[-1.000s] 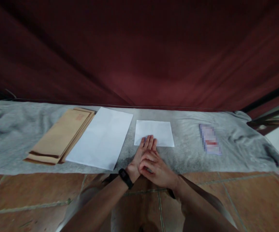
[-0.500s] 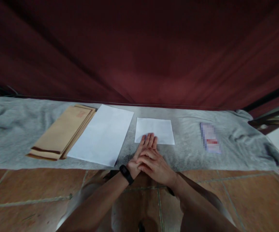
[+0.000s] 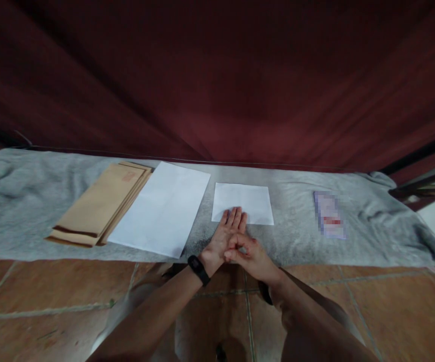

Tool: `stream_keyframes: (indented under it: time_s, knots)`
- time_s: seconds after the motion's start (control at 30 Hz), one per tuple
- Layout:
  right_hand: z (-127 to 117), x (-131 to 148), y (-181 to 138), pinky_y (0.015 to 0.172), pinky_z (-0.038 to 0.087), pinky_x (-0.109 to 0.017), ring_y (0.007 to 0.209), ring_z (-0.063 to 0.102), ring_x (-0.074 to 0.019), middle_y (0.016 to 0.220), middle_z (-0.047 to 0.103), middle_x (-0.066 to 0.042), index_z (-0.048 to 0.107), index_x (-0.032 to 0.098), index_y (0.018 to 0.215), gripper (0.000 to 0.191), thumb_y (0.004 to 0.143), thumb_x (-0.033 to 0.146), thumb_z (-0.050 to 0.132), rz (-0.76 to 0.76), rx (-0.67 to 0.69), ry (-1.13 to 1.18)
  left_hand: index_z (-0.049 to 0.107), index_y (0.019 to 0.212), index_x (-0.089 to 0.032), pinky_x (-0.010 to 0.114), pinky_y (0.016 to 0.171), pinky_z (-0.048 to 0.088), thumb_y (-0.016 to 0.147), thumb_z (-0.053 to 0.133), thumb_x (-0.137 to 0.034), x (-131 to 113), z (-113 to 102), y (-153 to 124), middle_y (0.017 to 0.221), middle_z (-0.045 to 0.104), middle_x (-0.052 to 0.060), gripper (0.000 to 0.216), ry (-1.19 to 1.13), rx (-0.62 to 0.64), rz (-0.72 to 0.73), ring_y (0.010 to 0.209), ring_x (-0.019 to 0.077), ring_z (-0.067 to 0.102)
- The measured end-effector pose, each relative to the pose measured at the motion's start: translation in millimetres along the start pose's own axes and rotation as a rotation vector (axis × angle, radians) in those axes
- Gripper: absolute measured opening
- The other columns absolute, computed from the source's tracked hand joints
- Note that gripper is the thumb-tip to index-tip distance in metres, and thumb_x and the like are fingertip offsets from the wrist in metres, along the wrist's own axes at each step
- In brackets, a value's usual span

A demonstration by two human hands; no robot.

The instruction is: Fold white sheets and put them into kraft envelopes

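At twelve o'clock, the small white sheet (image 3: 249,197) could be skewed by drag from the outstretched left hand (image 3: 221,239); whether anything is held by the curled right hand (image 3: 254,257) cannot be told.

**Right hand curled over the outstretched left hand**

The two arms come in from the lower edge and converge at the centre. The left forearm (image 3: 153,307) slants up and to the right, its wrist (image 3: 210,261) nearly in line with it. The left hand (image 3: 220,241) reaches forward, flat, its fingers (image 3: 232,217) straight and held close together; which way its palm faces is hard to tell.

The right forearm (image 3: 308,304) slants up and to the left. The right hand (image 3: 254,259) lies across the near part of the left, touching it, with thumb and forefinger bent into a loop around a small gap. Whether their tips meet is unclear, and the other fingers are largely hidden.
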State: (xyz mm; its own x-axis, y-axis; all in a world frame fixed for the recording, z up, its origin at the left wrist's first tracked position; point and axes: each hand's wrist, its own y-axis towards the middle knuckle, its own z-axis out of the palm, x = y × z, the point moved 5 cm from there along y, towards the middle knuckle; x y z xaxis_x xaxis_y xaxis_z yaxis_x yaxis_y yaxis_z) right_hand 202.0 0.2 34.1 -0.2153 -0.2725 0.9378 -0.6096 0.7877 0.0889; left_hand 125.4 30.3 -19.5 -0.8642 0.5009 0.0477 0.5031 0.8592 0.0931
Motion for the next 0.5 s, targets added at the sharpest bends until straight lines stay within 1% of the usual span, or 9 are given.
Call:
stream_keyframes:
  time_s: [0.1,0.13,0.2,0.27,0.3,0.4,0.43,0.47,0.5]
  knots:
    - [7.2,14.3,2.3,0.095,0.049,-0.036,0.102,0.064,-0.0202,0.101,0.071,-0.006,0.062,0.022,0.094,0.011,0.098,0.032,0.059,-0.162,-0.006,-0.104,0.043,0.150,-0.009,0.051,0.121,0.032,0.099,0.039,-0.015,0.2,-0.9,1.4,0.160,0.036,0.020,0.052,0.020,0.004,-0.020,0.149,0.0307,0.035]
    - [9.4,18.2,2.8,0.098,0.048,-0.037,0.107,0.063,-0.0205,0.104,0.071,-0.007,0.063,0.021,0.095,0.009,0.098,0.027,0.057,-0.211,0.010,-0.129,0.044,0.150,-0.010,0.051,0.121,0.033,0.099,0.038,-0.016,0.2,-1.4,1.6,0.160,0.037,0.020,0.051,0.021,0.006,-0.024,0.149,0.0302,0.036]
    - [11.8,20.1,1.9,0.096,0.049,-0.035,0.102,0.064,-0.0190,0.098,0.071,-0.006,0.063,0.021,0.092,0.010,0.097,0.019,0.055,-0.236,0.058,-0.159,0.045,0.149,-0.010,0.050,0.120,0.033,0.101,0.038,-0.017,0.3,-3.5,1.8,0.159,0.039,0.019,0.049,0.022,0.014,-0.025,0.148,0.0303,0.037]
    - [14.0,15.5,-2.8,0.092,0.049,-0.033,0.091,0.065,-0.0168,0.088,0.070,-0.002,0.064,0.022,0.086,0.013,0.091,0.013,0.057,-0.194,0.147,-0.176,0.047,0.148,-0.010,0.050,0.119,0.034,0.102,0.038,-0.020,0.5,-7.1,1.4,0.158,0.041,0.019,0.048,0.014,0.015,-0.020,0.147,0.0308,0.039]
    - [16.8,11.3,-7.1,0.090,0.050,-0.032,0.086,0.065,-0.0159,0.084,0.069,0.000,0.064,0.022,0.084,0.013,0.088,0.011,0.058,-0.155,0.231,-0.164,0.047,0.147,-0.010,0.049,0.119,0.035,0.102,0.038,-0.021,0.8,-9.4,1.1,0.158,0.042,0.020,0.047,0.006,0.008,-0.018,0.146,0.0309,0.040]
    - [30.7,-1.2,-25.8,0.073,0.051,-0.025,0.073,0.063,-0.0128,0.078,0.068,0.004,0.066,0.024,0.088,0.008,0.086,0.016,0.063,0.014,0.589,0.061,0.047,0.147,-0.010,0.049,0.120,0.034,0.103,0.037,-0.026,1.7,-14.6,0.3,0.157,0.043,0.020,0.048,-0.033,-0.034,-0.007,0.146,0.0300,0.041]
    - [32.9,-3.6,-30.0,0.066,0.049,-0.022,0.069,0.062,-0.0116,0.076,0.067,0.004,0.066,0.023,0.089,0.003,0.087,0.021,0.066,0.077,0.649,0.164,0.046,0.148,-0.011,0.049,0.120,0.033,0.103,0.037,-0.026,2.1,-14.6,0.3,0.157,0.043,0.020,0.048,-0.043,-0.042,-0.008,0.146,0.0296,0.041]
    - [33.1,-4.8,-31.3,0.060,0.046,-0.020,0.066,0.060,-0.0105,0.075,0.065,0.005,0.065,0.022,0.090,0.007,0.087,0.027,0.069,0.129,0.657,0.260,0.045,0.148,-0.011,0.049,0.120,0.032,0.103,0.037,-0.027,2.6,-13.2,0.5,0.157,0.043,0.020,0.048,-0.049,-0.042,-0.012,0.146,0.0291,0.041]
    - [31.3,-5.2,-29.3,0.057,0.044,-0.020,0.063,0.057,-0.0096,0.074,0.063,0.005,0.063,0.021,0.090,0.013,0.087,0.033,0.071,0.165,0.610,0.338,0.045,0.148,-0.011,0.048,0.120,0.032,0.103,0.036,-0.026,3.1,-10.6,0.8,0.157,0.043,0.019,0.048,-0.051,-0.035,-0.016,0.146,0.0287,0.041]
